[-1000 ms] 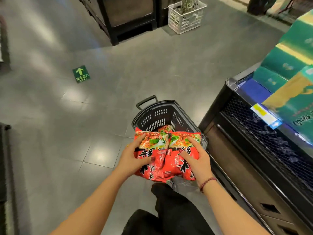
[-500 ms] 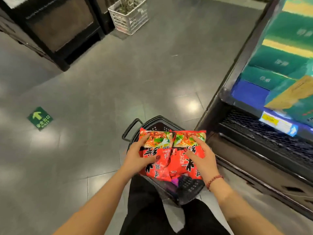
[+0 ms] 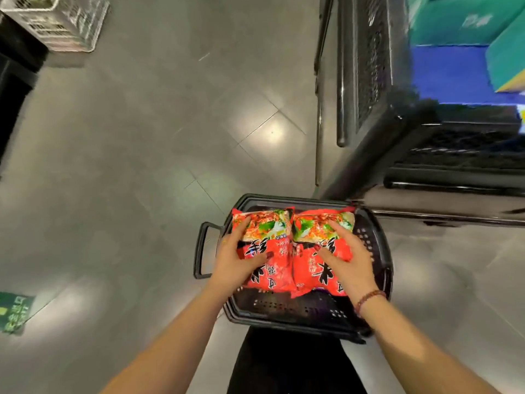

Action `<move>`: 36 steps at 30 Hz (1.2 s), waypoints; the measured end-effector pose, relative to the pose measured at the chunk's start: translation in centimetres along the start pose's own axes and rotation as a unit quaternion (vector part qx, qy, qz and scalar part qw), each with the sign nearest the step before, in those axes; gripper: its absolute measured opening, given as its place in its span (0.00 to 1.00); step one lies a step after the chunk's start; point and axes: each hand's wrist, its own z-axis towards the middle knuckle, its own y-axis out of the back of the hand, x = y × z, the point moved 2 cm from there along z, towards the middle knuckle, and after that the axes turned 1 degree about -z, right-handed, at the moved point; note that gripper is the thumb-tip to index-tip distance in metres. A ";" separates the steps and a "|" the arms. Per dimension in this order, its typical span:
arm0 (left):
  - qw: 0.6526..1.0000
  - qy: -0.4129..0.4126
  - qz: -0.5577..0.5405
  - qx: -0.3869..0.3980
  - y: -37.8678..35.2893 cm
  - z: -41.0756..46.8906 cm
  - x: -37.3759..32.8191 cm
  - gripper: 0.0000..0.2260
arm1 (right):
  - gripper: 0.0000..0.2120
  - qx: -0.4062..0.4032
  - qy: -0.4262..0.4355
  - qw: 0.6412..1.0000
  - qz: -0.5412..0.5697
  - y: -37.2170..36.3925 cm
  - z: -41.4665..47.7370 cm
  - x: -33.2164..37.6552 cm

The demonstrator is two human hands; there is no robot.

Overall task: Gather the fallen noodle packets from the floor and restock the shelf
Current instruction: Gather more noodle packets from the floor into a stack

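1. Both hands clamped on red noodle packets: left hand (image 3: 235,260) gripping the left packet (image 3: 264,248), thumb across its front, fingers (image 3: 244,226) reaching up over the printed bowl photo; right hand (image 3: 349,263) gripping the right packet (image 3: 321,248) the same way.
2. Packets held side by side, inner edges touching, long axes running away from the wearer, photo ends pointing to the far rim, black-lettered red ends toward the body.
3. Held just above a black plastic shopping basket (image 3: 372,243), perforated walls showing beneath and at the near side; whether the lower corners touch anything inside cannot be told.
4. Basket handle (image 3: 201,248) sticking out on the left side, over grey tiled floor (image 3: 142,137).
5. Beaded bracelet (image 3: 369,297) on the right wrist; dark trousers (image 3: 292,365) below the basket.
6. Black metal shelf (image 3: 412,132) with mesh panels just beyond the basket to the right, green cartons (image 3: 466,21) and a blue pack (image 3: 449,75) stacked on it.
7. White plastic crate (image 3: 65,24) far off at top left, beside a dark cabinet (image 3: 14,66); green floor sticker (image 3: 14,311) at the left edge, blurred.
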 end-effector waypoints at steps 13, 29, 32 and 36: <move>0.999 0.020 0.022 -0.035 -12.2 13.8 22.7 0.37 | 0.28 0.012 -0.015 0.995 -0.095 -8.0 12.7 -22.8; 0.992 0.006 0.127 -0.014 -19.2 24.3 33.8 0.36 | 0.30 0.018 -0.038 0.976 -0.214 -14.6 20.2 -38.5; 0.946 -0.061 0.313 -0.062 -19.5 23.8 34.2 0.35 | 0.29 -0.029 0.007 0.888 -0.460 -14.4 20.1 -38.8; 0.857 -0.238 0.453 -0.059 -20.7 23.7 34.4 0.27 | 0.27 -0.017 0.111 0.843 -0.527 -15.1 19.8 -38.6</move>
